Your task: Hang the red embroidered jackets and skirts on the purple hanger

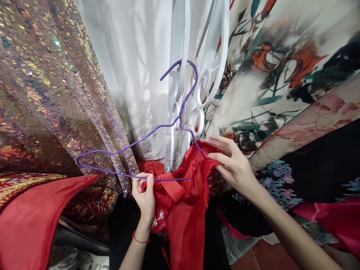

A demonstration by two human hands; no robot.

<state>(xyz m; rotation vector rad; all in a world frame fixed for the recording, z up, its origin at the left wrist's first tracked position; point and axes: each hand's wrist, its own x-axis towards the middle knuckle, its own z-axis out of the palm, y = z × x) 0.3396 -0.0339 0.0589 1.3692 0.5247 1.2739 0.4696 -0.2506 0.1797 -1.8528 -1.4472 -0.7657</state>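
A purple wire clothes hanger hangs with its hook over a white ornamental metal frame. Its right shoulder goes down into a shiny red garment, while the left shoulder is bare. My left hand, wearing a thin red wrist string, pinches the hanger's lower bar beside the bunched red cloth. My right hand grips the garment's upper edge near the hanger's right arm, some of its fingers stretched out. Clear beads show on the garment below my left hand. The hanger's right tip is hidden in the cloth.
A sequined cloth drapes on the left, above a red and gold garment. White fabric hangs behind. On the right are a painted-pattern fabric and black cloth with embroidered flowers. Brown floor tiles show below.
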